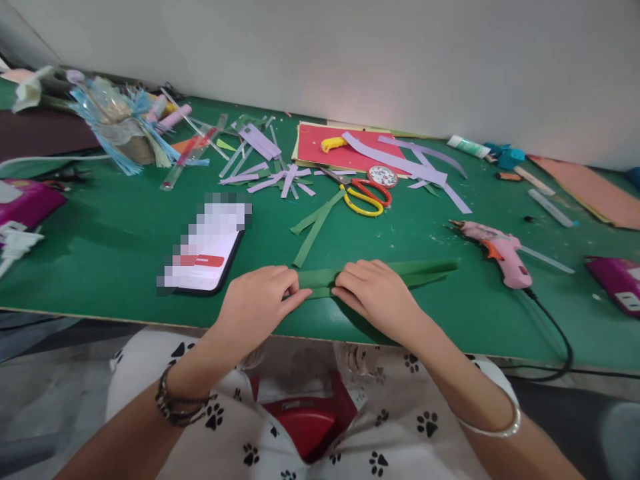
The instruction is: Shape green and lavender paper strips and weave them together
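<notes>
A long green paper strip (430,268), folded lengthwise, lies near the table's front edge under both hands. My left hand (265,293) pinches its left end between thumb and curled fingers. A short way to the right, my right hand (373,293) is closed on the middle of the strip, thumb toward the other thumb. The strip's right part spreads into loose layers beyond my right hand. Just behind the hands lie smaller green paper strips (315,230) and scissors (363,199) with yellow and red handles. A phone (213,257) with a lit screen lies beside my left hand.
To the right lies a pink glue gun (500,250), its black cord hanging over the front edge. Lilac paper strips (400,157) and red paper (320,143) are at the back. A wrapped flower bundle (135,133) stands back left. Purple boxes (30,203) sit at both sides.
</notes>
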The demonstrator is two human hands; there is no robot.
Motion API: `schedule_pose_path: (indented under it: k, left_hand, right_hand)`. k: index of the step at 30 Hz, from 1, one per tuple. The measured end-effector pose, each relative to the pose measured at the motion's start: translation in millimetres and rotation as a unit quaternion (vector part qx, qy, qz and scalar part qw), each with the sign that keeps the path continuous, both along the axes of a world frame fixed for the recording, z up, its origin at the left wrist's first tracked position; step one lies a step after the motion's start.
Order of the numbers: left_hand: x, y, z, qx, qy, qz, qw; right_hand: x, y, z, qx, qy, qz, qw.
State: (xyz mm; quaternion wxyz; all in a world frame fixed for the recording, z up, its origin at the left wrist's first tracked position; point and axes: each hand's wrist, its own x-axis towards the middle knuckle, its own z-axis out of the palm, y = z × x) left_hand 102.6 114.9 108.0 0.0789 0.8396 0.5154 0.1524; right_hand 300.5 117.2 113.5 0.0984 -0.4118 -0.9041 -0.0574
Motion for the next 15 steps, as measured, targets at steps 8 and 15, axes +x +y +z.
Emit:
schedule_pose_path:
  k: [8,15]
  left_hand:
    - [0.1,-0.5,-0.1,0.021,0.029,0.002,0.999]
    - [-6.7,-1.2,-0.8,0.019,0.019,-0.016,1.0]
  right_hand:
    - [1.3,2.9,-0.2,-0.02,-0.004,-0.003,1.0]
    - [1.2,4.5,-0.1,-0.038,-0.012,-0.008,0.999]
